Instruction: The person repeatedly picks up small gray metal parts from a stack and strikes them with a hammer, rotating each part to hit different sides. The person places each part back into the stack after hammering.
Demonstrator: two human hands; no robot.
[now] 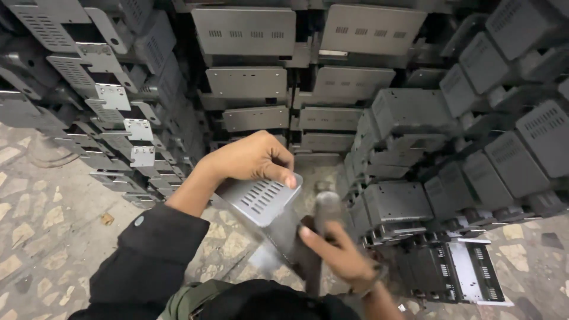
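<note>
My left hand (252, 159) grips the top edge of a grey sheet-metal housing (264, 204) with rows of vent slots, holding it tilted above the floor. My right hand (335, 252) is closed around the handle of a hammer (325, 207), whose blurred metal head sits just right of the housing. A dark sleeve covers my left forearm (148, 255). The lower part of the housing is hidden behind my right hand.
Tall stacks of similar grey metal housings stand to the left (106, 101), ahead (249, 77) and to the right (474, 136). A flat slotted panel (468, 272) lies on the floor at the right. The stone-patterned floor (41, 225) shows at the left.
</note>
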